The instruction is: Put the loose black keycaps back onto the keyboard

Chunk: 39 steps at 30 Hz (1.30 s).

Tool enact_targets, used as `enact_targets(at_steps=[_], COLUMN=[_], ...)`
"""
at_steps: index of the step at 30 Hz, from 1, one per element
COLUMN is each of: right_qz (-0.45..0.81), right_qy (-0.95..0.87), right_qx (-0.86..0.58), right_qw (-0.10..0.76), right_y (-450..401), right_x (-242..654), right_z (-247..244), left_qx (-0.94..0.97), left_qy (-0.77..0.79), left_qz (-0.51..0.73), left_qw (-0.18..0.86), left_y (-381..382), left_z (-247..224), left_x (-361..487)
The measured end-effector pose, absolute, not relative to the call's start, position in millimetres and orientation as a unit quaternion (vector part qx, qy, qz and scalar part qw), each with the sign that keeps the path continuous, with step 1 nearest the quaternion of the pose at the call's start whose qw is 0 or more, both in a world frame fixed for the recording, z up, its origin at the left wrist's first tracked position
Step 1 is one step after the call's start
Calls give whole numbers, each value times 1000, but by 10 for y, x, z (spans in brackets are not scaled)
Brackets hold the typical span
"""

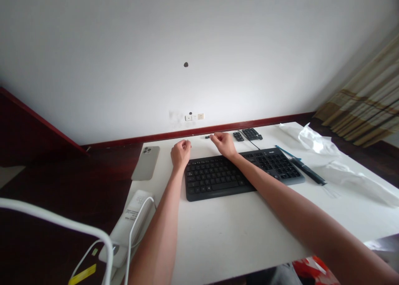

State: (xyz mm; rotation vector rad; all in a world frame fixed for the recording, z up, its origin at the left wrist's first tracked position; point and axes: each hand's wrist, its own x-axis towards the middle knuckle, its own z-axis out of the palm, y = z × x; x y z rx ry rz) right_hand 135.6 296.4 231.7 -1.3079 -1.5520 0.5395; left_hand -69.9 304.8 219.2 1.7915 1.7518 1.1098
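Note:
A black keyboard (215,177) lies across the white table, its upper left rows full of keys. Beyond its left back edge, my left hand (181,154) is closed with the fingers curled; whatever may be in them is hidden. My right hand (223,143) is also closed, thumb against the fingers, above the keyboard's back edge. Small black pieces, probably keycaps (207,137), lie just left of its fingertips. Behind the keyboard sit a small group of loose black keycaps (238,136) and a larger group of black keycaps (250,134).
A phone (146,163) lies face down at the table's left side. Nearer stands a white device (134,218) with a white cable. Right of the keyboard are a dark slim tool (308,171), a blue stick (286,152) and crumpled clear plastic (318,140). The wall is behind.

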Motion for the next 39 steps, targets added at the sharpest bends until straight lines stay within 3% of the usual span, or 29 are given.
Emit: enact_targets(at_steps=[6, 22, 29, 39], right_qz=[136, 10, 87, 197], right_qy=[-778, -809, -835, -806], right_qx=[-518, -498, -486, -500], right_qw=[329, 313, 244, 249], right_y=[2901, 3187, 3647, 3864], right_x=[1263, 1735, 1766, 1785], right_z=[2322, 2468, 2328, 2262], left_qx=[639, 622, 628, 625], left_qy=[627, 641, 640, 644], left_qz=[399, 392, 386, 389], left_qw=[198, 221, 217, 209], left_y=[3048, 3024, 3017, 3029], left_z=[2200, 2240, 2237, 2251], left_x=[-694, -683, -685, -673])
